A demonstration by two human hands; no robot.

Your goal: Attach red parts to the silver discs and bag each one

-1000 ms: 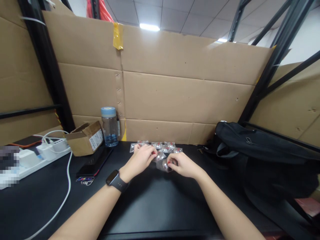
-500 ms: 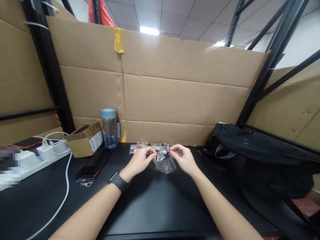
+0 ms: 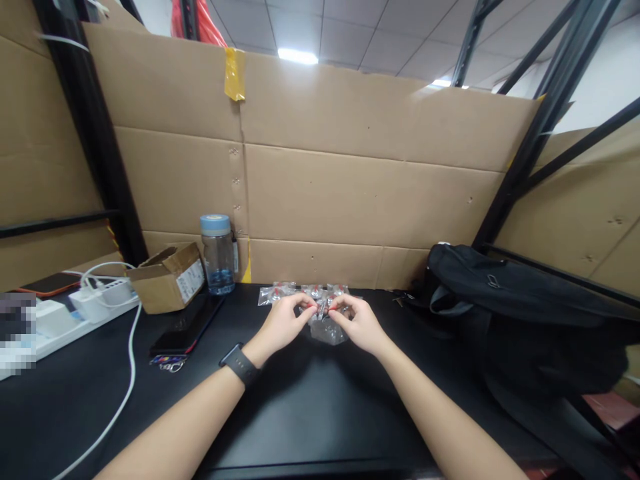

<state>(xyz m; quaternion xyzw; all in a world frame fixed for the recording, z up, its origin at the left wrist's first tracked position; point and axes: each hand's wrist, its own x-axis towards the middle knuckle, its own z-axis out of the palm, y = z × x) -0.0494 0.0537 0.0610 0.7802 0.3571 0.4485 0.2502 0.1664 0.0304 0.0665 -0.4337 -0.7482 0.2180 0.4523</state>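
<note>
My left hand (image 3: pixel 287 319), with a dark watch (image 3: pixel 239 364) at the wrist, is closed in a pinch at the top of a clear plastic bag (image 3: pixel 329 331). My right hand (image 3: pixel 361 324) pinches the same bag from the other side, its fingertips close to the left ones. Small red bits show at both sets of fingertips; I cannot make out what they are. Just behind the hands lie several small clear packets (image 3: pixel 275 293) with red parts inside, partly hidden by my fingers.
At left stand a water bottle (image 3: pixel 217 257), an opened cardboard box (image 3: pixel 167 279) and a white power strip (image 3: pixel 75 323) with a cable. A dark phone (image 3: pixel 187 330) lies by the box. On the right rests a black bag (image 3: pixel 520 313). Cardboard (image 3: pixel 350 200) walls the back.
My hands have come closer together, the right one moving left. The bag's upper part between them looks narrower. The view has shifted slightly.
</note>
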